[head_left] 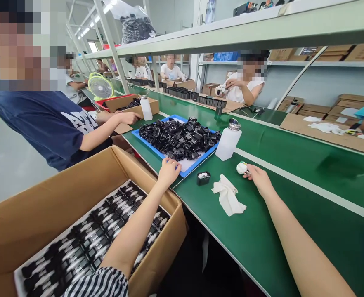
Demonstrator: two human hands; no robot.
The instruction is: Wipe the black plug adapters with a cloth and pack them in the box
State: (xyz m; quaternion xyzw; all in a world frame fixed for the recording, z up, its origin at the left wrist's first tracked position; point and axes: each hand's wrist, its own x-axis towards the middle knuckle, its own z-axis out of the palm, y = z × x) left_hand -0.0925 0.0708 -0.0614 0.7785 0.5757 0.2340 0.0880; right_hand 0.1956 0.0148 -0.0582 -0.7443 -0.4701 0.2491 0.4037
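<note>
**A:** Quick, your right hand (pixel 259 178) with the white part (pixel 241 167): what's blocking you going left?

**B:** You've got the white cloth (pixel 227 194) and the small black box (pixel 203 177) right there, the squeeze bottle (pixel 228 141) just past them.

**A:** Left hand (pixel 169 171)?

**B:** You're at the near rim of the blue tray (pixel 149 139). The heaped black parts (pixel 178 138) block a low pass across it. The cardboard box (pixel 55 206) sits under your forearm.

**A:** Free room?

**B:** Bare green bench (pixel 296 202) past your right hand, toward the far side. A co-worker's hand (pixel 129 118) is off the tray's far left corner.
</note>
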